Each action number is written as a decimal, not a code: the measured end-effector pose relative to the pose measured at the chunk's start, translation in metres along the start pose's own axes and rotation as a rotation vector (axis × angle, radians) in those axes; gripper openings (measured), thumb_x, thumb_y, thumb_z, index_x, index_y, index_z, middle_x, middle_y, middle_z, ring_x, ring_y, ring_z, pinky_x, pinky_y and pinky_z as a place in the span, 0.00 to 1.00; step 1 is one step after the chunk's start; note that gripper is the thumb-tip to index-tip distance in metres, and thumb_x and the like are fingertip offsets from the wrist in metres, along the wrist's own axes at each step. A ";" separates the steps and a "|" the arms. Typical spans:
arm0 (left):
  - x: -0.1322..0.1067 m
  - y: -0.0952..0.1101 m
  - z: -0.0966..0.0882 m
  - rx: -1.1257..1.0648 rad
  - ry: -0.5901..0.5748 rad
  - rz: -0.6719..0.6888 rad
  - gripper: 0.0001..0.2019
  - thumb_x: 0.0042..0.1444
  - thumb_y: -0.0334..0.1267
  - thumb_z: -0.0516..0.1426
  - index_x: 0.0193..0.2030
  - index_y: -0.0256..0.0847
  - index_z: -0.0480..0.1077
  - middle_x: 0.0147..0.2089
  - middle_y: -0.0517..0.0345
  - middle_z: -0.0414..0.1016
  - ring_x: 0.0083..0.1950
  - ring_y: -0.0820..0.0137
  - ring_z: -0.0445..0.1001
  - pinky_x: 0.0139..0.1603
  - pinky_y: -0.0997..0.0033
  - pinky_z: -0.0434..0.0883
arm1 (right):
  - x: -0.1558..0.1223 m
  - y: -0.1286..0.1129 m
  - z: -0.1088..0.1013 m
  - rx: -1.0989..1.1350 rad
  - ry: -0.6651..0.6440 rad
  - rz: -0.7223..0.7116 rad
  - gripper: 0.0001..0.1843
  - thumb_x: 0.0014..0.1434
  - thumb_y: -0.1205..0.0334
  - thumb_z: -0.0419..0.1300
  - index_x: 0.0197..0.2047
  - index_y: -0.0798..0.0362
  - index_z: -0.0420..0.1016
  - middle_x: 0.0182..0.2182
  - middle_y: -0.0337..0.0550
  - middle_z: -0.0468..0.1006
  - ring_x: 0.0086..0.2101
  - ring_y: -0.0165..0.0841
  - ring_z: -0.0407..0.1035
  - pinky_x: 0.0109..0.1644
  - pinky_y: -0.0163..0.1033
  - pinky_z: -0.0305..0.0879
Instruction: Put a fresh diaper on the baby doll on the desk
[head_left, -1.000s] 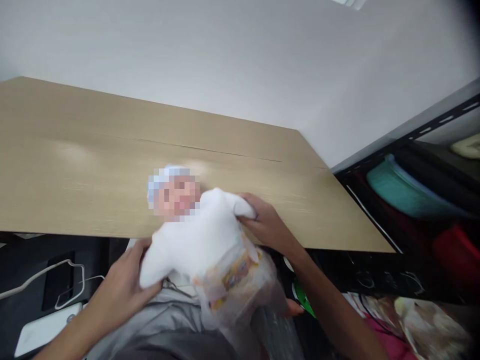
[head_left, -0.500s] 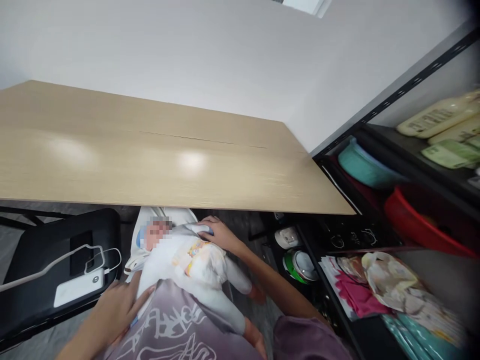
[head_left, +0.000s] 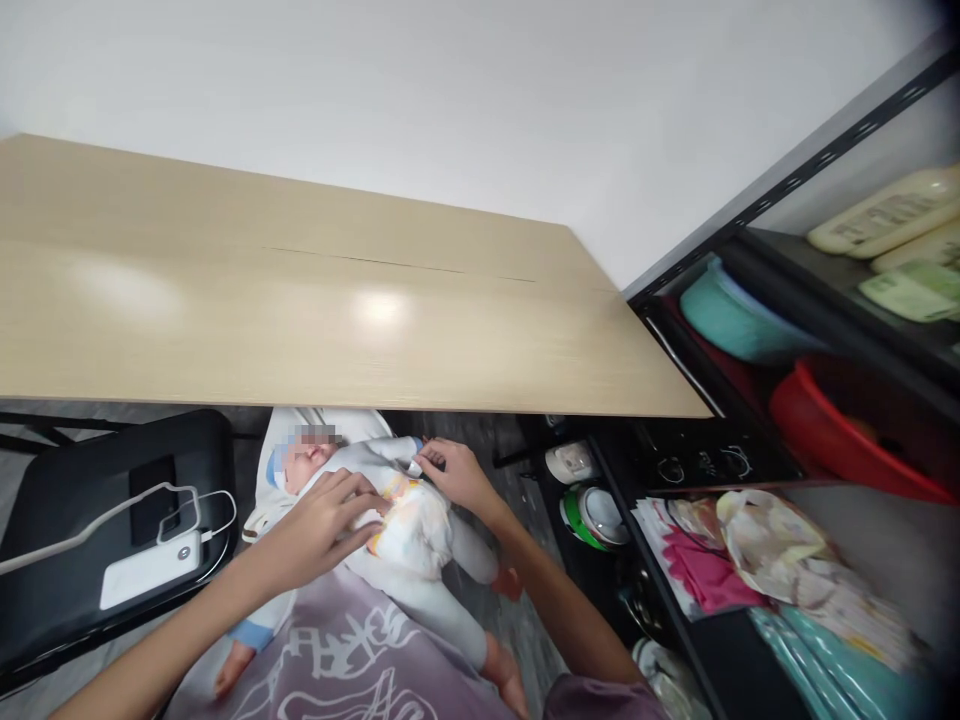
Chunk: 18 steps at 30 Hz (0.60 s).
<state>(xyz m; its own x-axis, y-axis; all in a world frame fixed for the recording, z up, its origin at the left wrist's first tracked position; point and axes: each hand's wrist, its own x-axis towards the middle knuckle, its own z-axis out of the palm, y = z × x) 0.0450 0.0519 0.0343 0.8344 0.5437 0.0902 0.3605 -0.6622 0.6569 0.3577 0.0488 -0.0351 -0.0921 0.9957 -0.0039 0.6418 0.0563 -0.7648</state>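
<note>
A baby, or a lifelike baby doll [head_left: 364, 450], lies on its back across my lap in a pale long-sleeved top and leggings. It has a patterned white diaper [head_left: 409, 530] around its middle, over the leggings. My left hand [head_left: 337, 520] reaches over the belly, thumb and fingers on the diaper's near waist edge. On the far side, my right hand [head_left: 454, 472] pinches a white edge at the diaper's waist. Its fingertips partly hide that edge. The head, with a blue band, rests on a white cushion-like support [head_left: 371, 422] by the table edge.
A wooden table [head_left: 337, 330] stands just ahead, above the lap. At left, a black chair [head_left: 75, 500] carries a white power bank [head_left: 150, 572] with a cable. The black shelf at right holds a teal basin [head_left: 742, 320], a red basin [head_left: 840, 430], bottles and folded cloths [head_left: 780, 540].
My left hand has moved from the near side of the body up onto the diaper's waist. My right hand has shifted slightly right from the far sleeve and now pinches.
</note>
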 end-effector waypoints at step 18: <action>-0.076 0.005 -0.035 -0.332 -0.380 -0.221 0.08 0.79 0.44 0.60 0.48 0.48 0.79 0.45 0.57 0.85 0.54 0.60 0.80 0.54 0.66 0.74 | -0.047 -0.087 -0.044 -0.135 -0.381 -0.295 0.21 0.83 0.50 0.57 0.48 0.50 0.89 0.42 0.46 0.87 0.46 0.41 0.79 0.61 0.47 0.72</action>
<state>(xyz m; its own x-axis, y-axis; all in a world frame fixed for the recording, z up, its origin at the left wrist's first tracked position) -0.0314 0.0251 0.0571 0.8676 0.3864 -0.3132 0.4449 -0.3213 0.8360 0.3401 0.0005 0.0600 -0.5403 0.8397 -0.0545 0.6366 0.3656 -0.6791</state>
